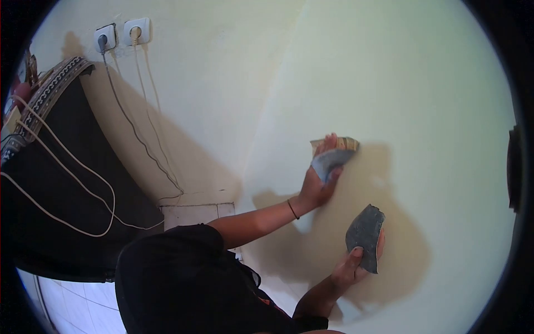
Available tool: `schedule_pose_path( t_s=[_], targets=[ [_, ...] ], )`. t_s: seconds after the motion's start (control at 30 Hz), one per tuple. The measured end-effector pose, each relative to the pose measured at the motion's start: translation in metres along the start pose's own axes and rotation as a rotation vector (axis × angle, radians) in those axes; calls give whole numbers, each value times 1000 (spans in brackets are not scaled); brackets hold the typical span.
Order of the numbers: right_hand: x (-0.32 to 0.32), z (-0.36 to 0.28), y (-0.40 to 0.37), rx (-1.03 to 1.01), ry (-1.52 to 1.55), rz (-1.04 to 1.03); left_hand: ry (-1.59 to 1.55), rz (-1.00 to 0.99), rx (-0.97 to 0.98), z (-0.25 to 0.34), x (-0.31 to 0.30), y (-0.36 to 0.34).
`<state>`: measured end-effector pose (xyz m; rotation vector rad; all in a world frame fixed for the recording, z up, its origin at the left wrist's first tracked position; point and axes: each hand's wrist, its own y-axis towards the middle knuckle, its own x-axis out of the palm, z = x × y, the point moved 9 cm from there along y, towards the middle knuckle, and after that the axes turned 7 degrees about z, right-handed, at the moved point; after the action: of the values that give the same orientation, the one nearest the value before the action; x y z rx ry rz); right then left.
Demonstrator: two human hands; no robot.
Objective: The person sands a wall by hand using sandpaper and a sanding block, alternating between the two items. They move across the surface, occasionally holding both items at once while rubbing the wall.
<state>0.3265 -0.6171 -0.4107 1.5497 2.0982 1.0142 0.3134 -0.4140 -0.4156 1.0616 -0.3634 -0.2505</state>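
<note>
My left hand [321, 186], a dark band on its wrist, is raised close against the pale wall [445, 111]. It grips a bent piece of sandpaper [349, 144], its tan printed back showing at the top and a grey flap lying over the fingers. Lower and to the right, my right hand [347, 270] pinches a second piece of sandpaper [364, 234], dark grey with a ragged top edge. Its thumb lies on the dark face, while the other fingers are mostly hidden behind the sheet. Shadows of both hands fall on the wall.
Two wall sockets [137, 32] with plugged-in cords are at the upper left. Below them stands a piece of furniture under a dark cover [83, 167] with a patterned border, pale cables looping over it. White floor tiles [189, 214] show near the wall's base.
</note>
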Motion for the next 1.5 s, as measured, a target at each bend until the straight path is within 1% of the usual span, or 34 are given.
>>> schedule_pose_path(
  t_s=[0.07,0.1,0.13,0.2,0.23,0.3,0.33,0.37,0.4,0.47,0.53,0.57,0.6,0.63,0.67,0.73,0.83,0.87,0.93,1.0,1.07,1.1,1.13,1.17,1.23,1.27,1.3,1.33,1.37,1.4,1.43,1.47,1.5],
  targets=[
    [-5,0,-7,-3,-3,15,-93,60,-77,-13,-6,4],
    [-9,0,-11,-8,-15,25,-59,41,-89,-18,-8,6],
    [-6,16,-8,0,-9,20,-36,39,-93,-41,-9,8],
    [-13,12,-15,-19,11,23,-110,119,-413,-81,-18,6],
    [-20,9,-23,-44,39,30,-120,109,-415,-83,-19,7],
    [-23,-2,-31,-74,30,45,-144,169,-510,-95,-30,16],
    [-25,-7,-35,-104,32,55,-154,169,-508,-99,-30,21],
    [-25,1,-38,-105,39,57,-118,228,-422,-103,-37,28],
    [-30,-7,-45,-144,60,42,-102,283,-338,-96,-41,34],
    [-44,-14,-62,-192,77,45,-93,291,-338,-104,-40,38],
    [-62,-24,-85,-245,-33,100,-11,306,-420,-116,-41,39],
    [-69,-28,-95,-247,-49,118,-27,288,-424,-120,-37,41],
    [-92,-43,-131,-270,-40,177,-57,308,-342,-96,-34,30],
    [-99,-49,-146,-283,-18,203,-63,356,-269,-90,-37,31],
    [-107,-53,-160,-286,-34,223,-81,337,-273,-88,-36,30],
    [-111,-65,-176,-369,-64,226,-27,243,-391,-98,-34,35],
    [-104,-81,-180,-365,-159,202,-47,241,-369,-94,-36,42],
    [-102,-83,-176,-359,-169,192,-74,252,-345,-93,-37,45],
    [-98,-81,-160,-316,-164,182,-36,242,-381,-103,-36,51],
    [-95,-85,-154,-271,-179,177,-14,234,-406,-100,-37,49],
    [-90,-81,-139,-224,-176,158,-49,241,-481,-105,-33,47],
    [-90,-77,-134,-183,-157,149,19,178,-505,-96,-31,39],
    [-92,-74,-135,-145,-136,148,61,195,-299,-76,-31,30],
    [-91,-79,-137,-153,-136,149,1,120,-369,-58,-29,13],
    [-92,-84,-142,-137,-107,174,-115,31,-371,-35,-21,-27],
    [-90,-87,-143,-136,-104,170,-143,69,-260,-1,-28,-40],
    [-88,-85,-141,-101,-105,181,-86,11,-218,23,-31,-57],
    [-88,-86,-142,-65,-111,195,-65,-100,-167,40,-25,-82],
    [-86,-88,-142,-58,-107,187,-18,-131,-80,65,-26,-103],
    [-83,-91,-137,-66,-98,187,-76,-176,-56,85,-32,-120],
    [-79,-91,-130,-73,-88,185,-91,-172,-65,96,-36,-131],
    [-74,-92,-126,-65,-85,171,-112,-170,-71,103,-36,-136],
    [-74,-90,-122,-14,-121,206,-105,-165,-78,101,-37,-135]
  ],
)
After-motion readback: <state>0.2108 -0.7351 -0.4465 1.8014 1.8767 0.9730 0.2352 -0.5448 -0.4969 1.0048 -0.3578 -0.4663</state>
